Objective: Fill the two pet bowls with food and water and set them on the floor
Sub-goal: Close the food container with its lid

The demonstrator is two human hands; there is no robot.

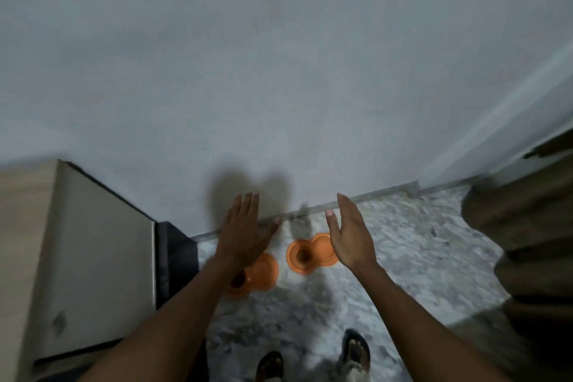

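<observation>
Two orange pet bowls sit on the speckled grey floor (403, 257) near the foot of a pale wall (279, 71). Each is a double dish with two joined cups. The left bowl (263, 271) lies nearer and is partly hidden under the left wrist; its near cup looks dark inside, though blur makes the contents unclear. The right bowl (305, 254) lies a little farther, close to the wall's base, with a dark centre in its left cup; its right cup is partly covered by the right hand. The two bowls are just beside each other but apart.

Both hands are held out above the bowls, empty, with nothing grasped. The left hand (245, 234) is flat, palm down, fingers stretched toward the wall. The right hand (348, 234) is spread too, turned edge-on with the palm facing left and the thumb apart from the fingers. Their shadows fall on the wall behind.

To the left stands a light wooden cabinet (93, 257) with a dark strip beside it. On the right hangs a brown curtain (527, 242). At the near edge two feet in sandals (355, 350) stand on the floor
</observation>
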